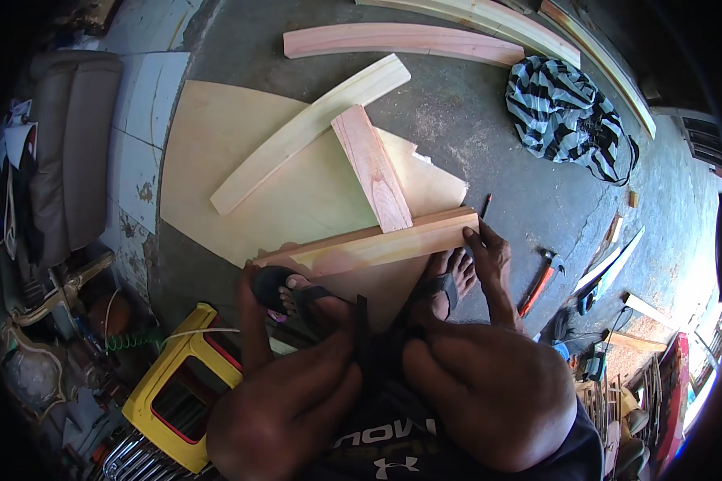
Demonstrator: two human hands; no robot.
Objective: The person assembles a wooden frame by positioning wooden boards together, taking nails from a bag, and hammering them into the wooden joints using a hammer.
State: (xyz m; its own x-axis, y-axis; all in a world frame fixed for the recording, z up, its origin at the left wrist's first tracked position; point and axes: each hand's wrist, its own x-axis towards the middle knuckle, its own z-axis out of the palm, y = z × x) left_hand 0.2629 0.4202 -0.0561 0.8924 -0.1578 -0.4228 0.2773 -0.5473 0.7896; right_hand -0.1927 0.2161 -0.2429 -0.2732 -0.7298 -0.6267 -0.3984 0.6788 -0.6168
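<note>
A long wooden board [377,247] lies crosswise in front of my feet, its far side against the end of a shorter pinkish wooden piece [371,164]. My right hand [490,247] is closed around the board's right end, thumb at the corner. At the board's left end, my left hand [250,282] grips it beside my sandal [272,285]; most of its fingers are hidden. A pale wooden beam [309,132] slants across the plywood sheet [208,144] farther off. The short piece also rests over the plywood.
A red-handled hammer [541,282] and a handsaw [614,268] lie to the right. A dark pencil-like stick [488,206] lies near my right hand. A striped cloth [569,112] and a pinkish beam [401,38] are at the back. A yellow frame [156,377] stands lower left.
</note>
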